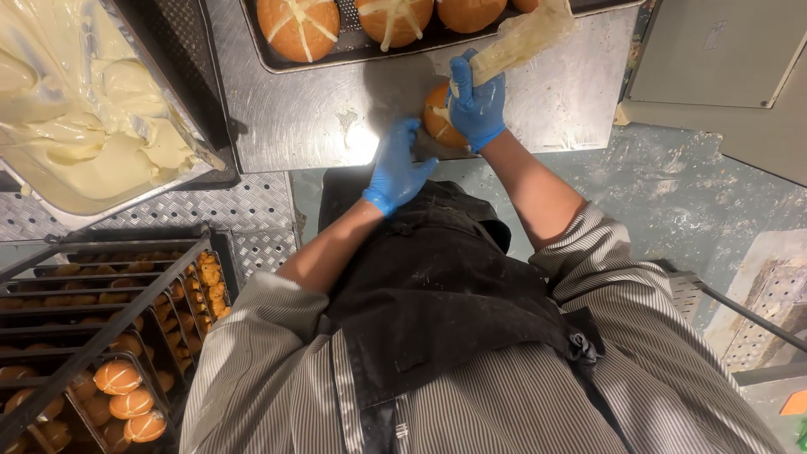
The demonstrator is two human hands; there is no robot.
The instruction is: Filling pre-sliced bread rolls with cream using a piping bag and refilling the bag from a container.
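So the bun (pixel 437 120) sits on the steel worktop (pixel 319 109) right at the near edge, tucked under the right hand (pixel 477 105) and just beside the left hand (pixel 395 166). Both hands wear blue gloves. The right one is clamped around the narrow end of a piping bag (pixel 521 38) full of pale cream, fist closed tight, with the tip down on the bun. The left hand is flat and open, fingers together, resting by the bun's left side; can't tell if it actually touches it.

Surface is scuffed stainless steel with a bright glare spot near the left hand. Further back there's a dark baking tray (pixel 353 50) with more round buns, some with a pale cross piped on. Off to the left is a big tub of cream (pixel 84 118), and below that a rack (pixel 101 336) with shelves of buns. Floor looks like grey-blue worn concrete.

The piping bag's long axis runs diagonally, fat end up toward the far right, nozzle end pointing down-left into the bun
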